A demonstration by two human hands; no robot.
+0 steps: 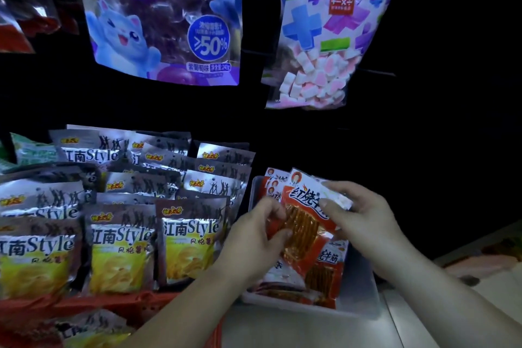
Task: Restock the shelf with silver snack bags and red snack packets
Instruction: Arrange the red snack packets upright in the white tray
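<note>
Several silver snack bags (pixel 124 237) with yellow chip pictures stand in rows on the shelf at left. Right of them a clear plastic bin (pixel 364 291) holds red snack packets (pixel 324 271). One red packet (pixel 303 223) with a clear window is tilted above the bin, held between both hands. My left hand (pixel 254 237) pinches its left edge with thumb and fingers. My right hand (pixel 358 215) grips its upper right corner, fingers curled over the top.
A purple grape candy bag (pixel 166 17) and a marshmallow bag (pixel 327 34) hang on pegs above. A red basket rim (pixel 118 305) runs below the silver bags. The surroundings are dark; a pale shelf surface (pixel 296 330) lies below the bin.
</note>
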